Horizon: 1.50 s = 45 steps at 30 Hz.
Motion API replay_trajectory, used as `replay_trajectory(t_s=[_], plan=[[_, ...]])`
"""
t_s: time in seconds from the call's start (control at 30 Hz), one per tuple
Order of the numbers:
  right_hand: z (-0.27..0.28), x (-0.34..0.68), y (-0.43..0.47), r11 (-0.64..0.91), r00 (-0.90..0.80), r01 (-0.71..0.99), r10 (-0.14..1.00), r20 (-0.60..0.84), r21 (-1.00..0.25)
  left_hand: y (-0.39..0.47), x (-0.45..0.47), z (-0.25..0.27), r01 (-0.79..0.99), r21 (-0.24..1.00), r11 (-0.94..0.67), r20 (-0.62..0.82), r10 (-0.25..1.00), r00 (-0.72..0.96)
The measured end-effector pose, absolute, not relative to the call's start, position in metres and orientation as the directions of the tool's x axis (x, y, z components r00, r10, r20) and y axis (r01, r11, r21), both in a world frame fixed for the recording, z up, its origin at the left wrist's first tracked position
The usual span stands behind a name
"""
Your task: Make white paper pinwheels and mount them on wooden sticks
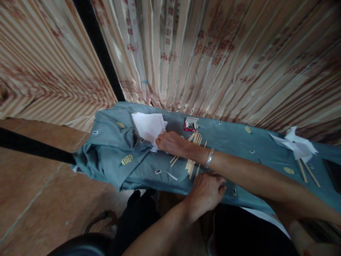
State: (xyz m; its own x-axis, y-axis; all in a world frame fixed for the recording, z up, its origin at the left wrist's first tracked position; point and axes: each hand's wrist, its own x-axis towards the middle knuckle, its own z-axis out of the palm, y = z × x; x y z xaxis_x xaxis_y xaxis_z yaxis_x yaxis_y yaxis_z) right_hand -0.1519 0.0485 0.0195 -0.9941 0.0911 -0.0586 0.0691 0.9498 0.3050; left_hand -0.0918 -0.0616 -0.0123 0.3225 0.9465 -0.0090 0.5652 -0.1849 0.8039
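My right hand point(172, 143), with a silvery bracelet on its wrist, reaches across to the left. Its fingers are closed at the near right corner of a stack of white paper sheets point(149, 125). Below that forearm is my left hand point(206, 191), at the cloth's front edge. Its fingers are curled in, and whatever they may hold is hidden. Between the hands lies a loose bunch of wooden sticks point(192, 161), partly covered by my right wrist. A thin white paper strip point(171, 175) rests on the cloth left of the sticks.
A blue-green cloth point(229, 137) with pineapple prints covers the narrow table. Behind the sticks sits a small red and white box point(190, 124). White paper pinwheels point(294, 142) on sticks lie at the right, near a dark flat object point(333, 174). Curtains point(186, 53) and black poles point(99, 49) stand close behind.
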Motion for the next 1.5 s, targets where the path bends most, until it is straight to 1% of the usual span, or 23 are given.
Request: replay_trajectory(t_s=[0.1, 0.27, 0.33, 0.57, 0.7, 0.73, 0.8, 0.93, 1.0, 1.07, 1.13, 1.17, 1.23, 1.33, 1.5], plan=[[0.018, -0.149, 0.050, 0.950, -0.995, 0.070, 0.089, -0.049, 0.306, -0.061, -0.091, -0.013, 0.553, 0.811, -0.190, -0.003, 0.944, 0.329], [0.010, -0.147, 0.058, 0.953, -1.000, 0.002, 0.008, -0.020, 0.302, -0.061, -0.091, -0.015, 0.526, 0.828, -0.194, 0.012, 0.944, 0.329], [0.008, -0.147, 0.061, 0.952, -1.000, -0.010, -0.004, -0.021, 0.305, -0.061, -0.090, -0.015, 0.525, 0.830, -0.188, 0.005, 0.944, 0.330], [0.011, -0.153, 0.061, 0.936, -1.000, 0.016, 0.023, -0.017, 0.351, -0.062, -0.091, -0.013, 0.504, 0.840, -0.199, 0.027, 0.944, 0.328], [0.016, -0.157, 0.062, 0.939, -0.999, 0.037, 0.046, -0.020, 0.342, -0.062, -0.092, -0.011, 0.518, 0.827, -0.218, 0.033, 0.939, 0.342], [0.016, -0.156, 0.063, 0.946, -0.999, 0.042, 0.050, -0.017, 0.322, -0.062, -0.092, -0.011, 0.525, 0.821, -0.223, 0.033, 0.938, 0.346], [0.016, -0.154, 0.067, 0.968, -0.997, 0.074, 0.078, -0.006, 0.241, -0.062, -0.093, -0.010, 0.542, 0.809, -0.228, 0.027, 0.935, 0.354], [0.013, -0.149, 0.077, 0.983, -0.983, 0.185, 0.185, -0.004, 0.003, -0.062, -0.093, -0.008, 0.568, 0.789, -0.235, 0.014, 0.931, 0.366], [0.011, -0.148, 0.081, 0.972, -0.975, 0.220, 0.221, 0.009, -0.088, -0.062, -0.093, -0.007, 0.575, 0.781, -0.244, 0.018, 0.929, 0.370], [0.008, -0.149, 0.085, 0.954, -0.964, 0.253, 0.263, 0.040, -0.161, -0.062, -0.093, -0.007, 0.578, 0.777, -0.249, 0.022, 0.929, 0.370], [0.006, -0.150, 0.089, 0.938, -0.952, 0.278, 0.298, 0.075, -0.207, -0.062, -0.093, -0.007, 0.579, 0.777, -0.248, 0.018, 0.928, 0.373], [0.005, -0.151, 0.091, 0.938, -0.949, 0.279, 0.302, 0.086, -0.207, -0.062, -0.093, -0.007, 0.579, 0.777, -0.247, 0.015, 0.927, 0.375], [0.004, -0.152, 0.093, 0.950, -0.956, 0.265, 0.281, 0.086, -0.166, -0.062, -0.093, -0.007, 0.580, 0.777, -0.245, 0.010, 0.926, 0.378], [0.005, -0.150, 0.092, 0.970, -0.972, 0.226, 0.231, 0.047, -0.088, -0.062, -0.092, -0.008, 0.580, 0.774, -0.252, 0.021, 0.927, 0.374], [0.011, -0.146, 0.080, 0.992, -0.992, 0.124, 0.124, 0.012, -0.029, -0.062, -0.090, -0.010, 0.582, 0.773, -0.254, 0.029, 0.929, 0.368]])
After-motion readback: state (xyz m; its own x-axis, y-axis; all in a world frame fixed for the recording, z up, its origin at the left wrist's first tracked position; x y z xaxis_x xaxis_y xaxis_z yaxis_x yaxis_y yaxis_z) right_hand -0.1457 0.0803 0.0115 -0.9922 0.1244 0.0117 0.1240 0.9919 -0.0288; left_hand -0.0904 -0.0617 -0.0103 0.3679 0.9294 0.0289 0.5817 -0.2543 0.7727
